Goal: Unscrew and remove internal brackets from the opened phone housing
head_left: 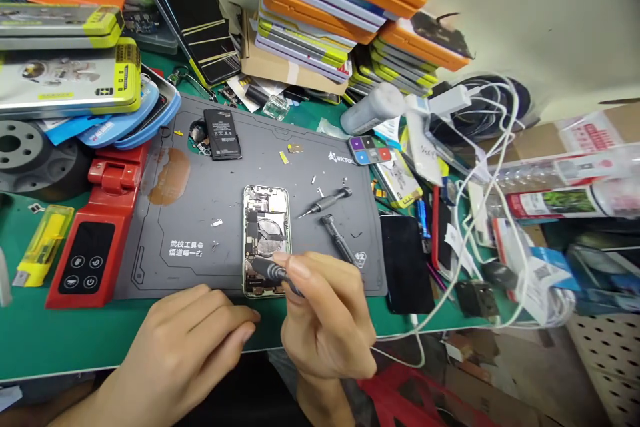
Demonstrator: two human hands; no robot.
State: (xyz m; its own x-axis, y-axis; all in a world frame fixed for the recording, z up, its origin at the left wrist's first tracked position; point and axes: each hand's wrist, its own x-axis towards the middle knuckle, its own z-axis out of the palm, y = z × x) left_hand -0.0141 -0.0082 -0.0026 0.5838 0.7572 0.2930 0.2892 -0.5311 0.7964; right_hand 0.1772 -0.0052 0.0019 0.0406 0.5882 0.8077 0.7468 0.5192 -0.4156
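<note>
Pinched between the thumb and fingertips of the right hand point(325, 320), a dark-handled screwdriver point(274, 272) points up and left, with its tip over the lower end of the opened phone point(266, 227). The fingers are closed tight on the handle. The left hand point(200, 333) holds nothing. It lies palm down with its fingers loosely bent, fingertips at the lower edge of the grey mat point(200, 213), just beside the phone's lower left corner.

The phone lies face down and upright in the centre of the frame, near the mat's lower edge, with its insides showing. Bare mat lies to the left of it as far as the red device point(95, 247) against the mat's left edge. To the right there is less room: a second screwdriver point(327, 202) and a dark tool point(340, 243) lie slanted close by, and small loose screws and bits dot the mat above them. A black battery point(222, 134) sits near the mat's upper edge, well apart from the phone.

Off the mat's right edge a black screen point(405, 260) lies flat, and white cables point(480, 200) loop over the clutter at centre right. A stack of boxes point(340, 7) crowds the upper centre. A strip of green table point(50, 340) runs along the lower left, under the left wrist.
</note>
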